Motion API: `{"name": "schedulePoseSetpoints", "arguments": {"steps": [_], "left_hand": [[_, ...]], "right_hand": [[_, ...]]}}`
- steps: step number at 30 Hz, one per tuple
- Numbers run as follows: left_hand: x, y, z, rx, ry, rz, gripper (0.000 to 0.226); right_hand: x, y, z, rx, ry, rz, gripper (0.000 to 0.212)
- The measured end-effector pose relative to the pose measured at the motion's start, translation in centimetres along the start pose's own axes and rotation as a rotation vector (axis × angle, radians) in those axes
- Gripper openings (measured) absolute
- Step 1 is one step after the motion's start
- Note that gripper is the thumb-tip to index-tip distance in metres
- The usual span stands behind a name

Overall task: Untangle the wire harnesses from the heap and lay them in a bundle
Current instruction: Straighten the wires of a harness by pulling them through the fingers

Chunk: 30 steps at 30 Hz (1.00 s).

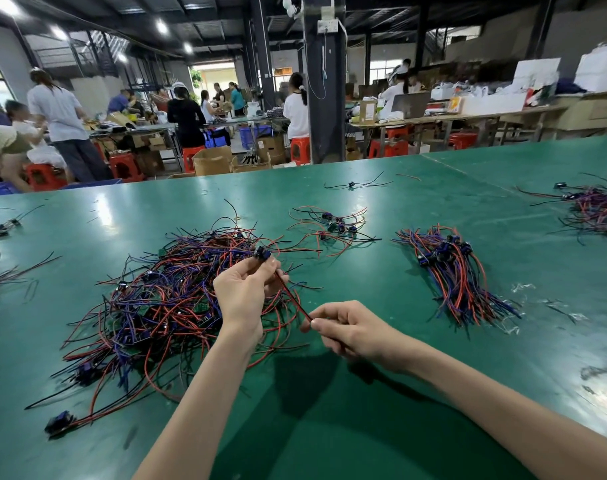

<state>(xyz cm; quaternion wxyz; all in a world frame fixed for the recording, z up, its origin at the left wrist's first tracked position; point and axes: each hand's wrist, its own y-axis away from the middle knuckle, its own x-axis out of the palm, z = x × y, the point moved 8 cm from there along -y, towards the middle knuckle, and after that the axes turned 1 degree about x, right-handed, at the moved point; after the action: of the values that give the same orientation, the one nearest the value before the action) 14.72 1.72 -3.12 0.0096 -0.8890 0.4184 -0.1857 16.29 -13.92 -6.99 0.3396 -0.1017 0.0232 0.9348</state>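
tangled harness heap (163, 299), neat bundle (454, 268) rightward

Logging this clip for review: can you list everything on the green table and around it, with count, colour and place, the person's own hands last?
Table: one, green, fills the foreground.
Heap of tangled harnesses: one, red, black and purple wires, left of centre.
Laid bundle: one, same colours, wires roughly aligned, right of centre.
Small loose cluster: one, behind the hands.
Far-right pile: one, partly cut off by the frame edge.
Stray harness: one, black, near the far table edge.
Held harness: one, red and black wires with a dark connector, stretched between both hands.
Stools: several, red, behind the table.
Workers: several, at background benches.
Left hand: pinches the connector end.
Right hand: pinches the wire ends.
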Motion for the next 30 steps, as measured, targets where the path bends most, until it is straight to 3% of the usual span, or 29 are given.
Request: {"name": "schedulePoseSetpoints", "arguments": {"steps": [6, 12, 17, 21, 27, 30], "left_hand": [[-0.2, -0.3, -0.2, -0.013, 0.034, -0.006, 0.006], [-0.6, -0.2, -0.6, 0.083, -0.175, -0.008, 0.011], [-0.4, -0.1, -0.1, -0.085, 0.058, -0.022, 0.011], [0.2, 0.3, 0.2, -0.175, 0.164, 0.008, 0.005], [-0.4, -0.3, -0.2, -0.047, 0.019, -0.002, 0.011], [-0.3, -0.2, -0.2, -0.022, -0.027, 0.01, 0.009]], "right_hand": [[0.6, 0.3, 0.1, 0.006, -0.011, 0.068, 0.019], [0.9, 0.5, 1.5, -0.102, 0.07, 0.088, 0.021], [-0.5, -0.1, -0.6, 0.1, 0.007, -0.026, 0.021], [-0.7, -0.2, -1.2, 0.181, -0.024, -0.021, 0.023], [0.5, 0.6, 1.5, -0.089, 0.299, -0.02, 0.023], [0.9, 1.0, 2.2, -0.187, 0.325, -0.058, 0.027]]}}
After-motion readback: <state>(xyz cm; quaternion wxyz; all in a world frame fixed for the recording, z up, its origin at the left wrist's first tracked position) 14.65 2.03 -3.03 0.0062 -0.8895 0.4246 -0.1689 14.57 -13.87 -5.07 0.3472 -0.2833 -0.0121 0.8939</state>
